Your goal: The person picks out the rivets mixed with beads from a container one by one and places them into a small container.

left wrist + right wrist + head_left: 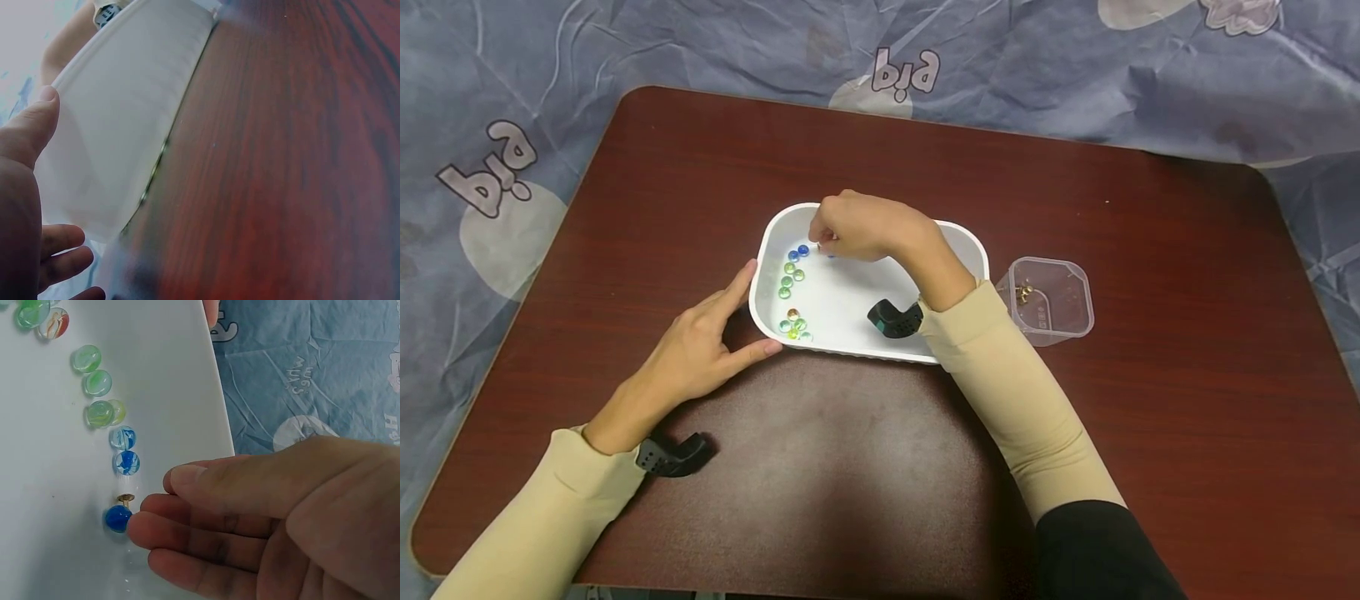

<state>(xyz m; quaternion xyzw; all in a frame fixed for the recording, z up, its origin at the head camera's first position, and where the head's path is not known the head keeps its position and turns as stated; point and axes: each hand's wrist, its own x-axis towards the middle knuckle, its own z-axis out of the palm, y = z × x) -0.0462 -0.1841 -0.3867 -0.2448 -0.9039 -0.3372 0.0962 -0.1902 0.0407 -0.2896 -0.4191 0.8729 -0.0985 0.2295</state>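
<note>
A white tray [850,325] holds several glass marbles, with two blue-swirled marbles [125,450] in line with green ones [98,382]. My right hand [868,227] is over the tray's far side, its fingers bent loosely beside a dark blue marble [117,519]. Touching or nearly touching that marble is a small brass pin with a round head [125,499]; I see nothing clearly held between the fingertips. At the tray's left end, my left hand [700,342] rests its thumb [47,103] on the near rim and spreads its fingers against the side.
A clear plastic container [1063,304] stands just right of the tray, with several small brass pieces [1024,292] inside. A mixed group of marbles [793,325] lies in the tray's near left corner. The brown table [1187,375] extends around everything; patterned cloth [700,50] hangs behind.
</note>
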